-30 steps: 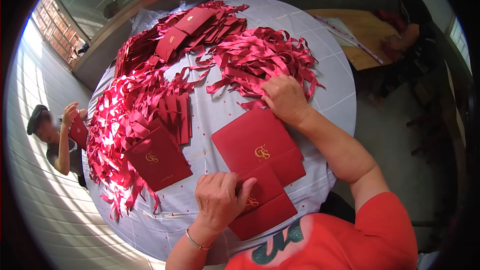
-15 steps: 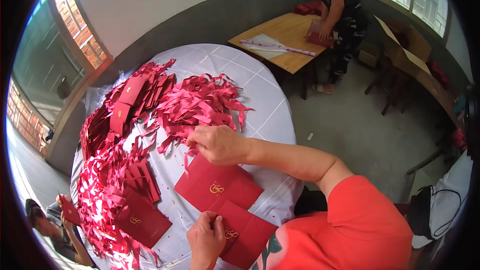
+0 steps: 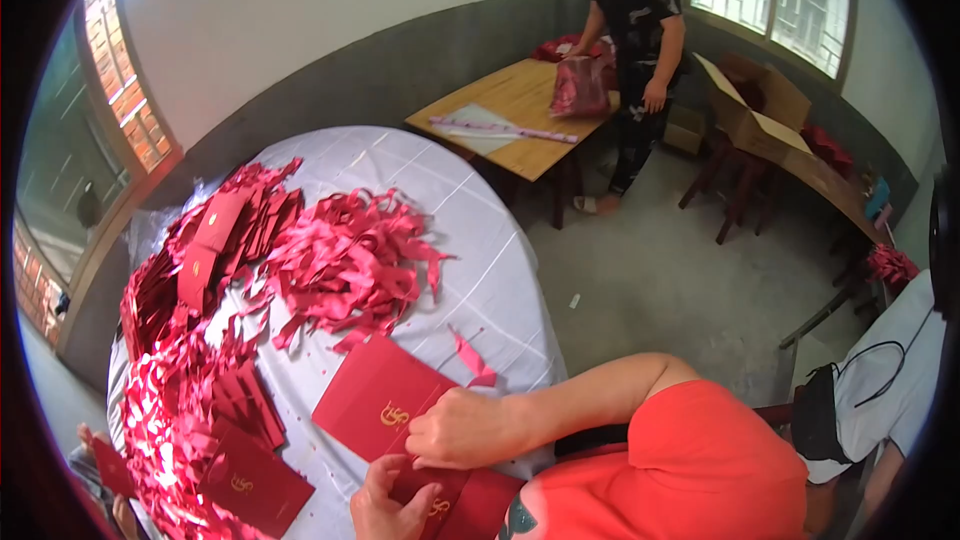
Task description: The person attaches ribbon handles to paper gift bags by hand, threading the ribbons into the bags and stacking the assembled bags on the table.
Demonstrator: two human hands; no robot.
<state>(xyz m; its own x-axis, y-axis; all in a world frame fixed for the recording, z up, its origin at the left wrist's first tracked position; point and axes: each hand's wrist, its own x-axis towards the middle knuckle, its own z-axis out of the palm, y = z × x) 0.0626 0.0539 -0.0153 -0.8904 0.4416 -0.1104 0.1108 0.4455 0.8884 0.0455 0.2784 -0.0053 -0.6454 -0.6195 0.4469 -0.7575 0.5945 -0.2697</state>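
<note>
Two bare hands meet over the red bags at the near edge of a round worktop covered in white cloth. The right hand is bent with its fingers curled down over the place where an upper red bag and a lower red bag overlap; its fingertips are partly hidden, so I cannot tell whether that grip has closed on anything. Between seven and eight o'clock from it, the left hand lies against the lower bag, thumb set apart from the curled fingers; whether its grip pinches the paper cannot be told.

The upper bag extends toward ten o'clock from the right hand and shows a gold emblem; the lower one lies toward six o'clock. A loose pink ribbon shows at twelve o'clock, just beyond the knuckles. At eleven o'clock sits a heap of pink ribbons.

From the left hand, a flat red bag lies at nine o'clock beside a ribboned pile, with a stack of red bags at eleven.

Toward one o'clock in the view, a person in dark patterned clothes stands by a wooden worktop, touching a reddish plastic-wrapped package.
</note>
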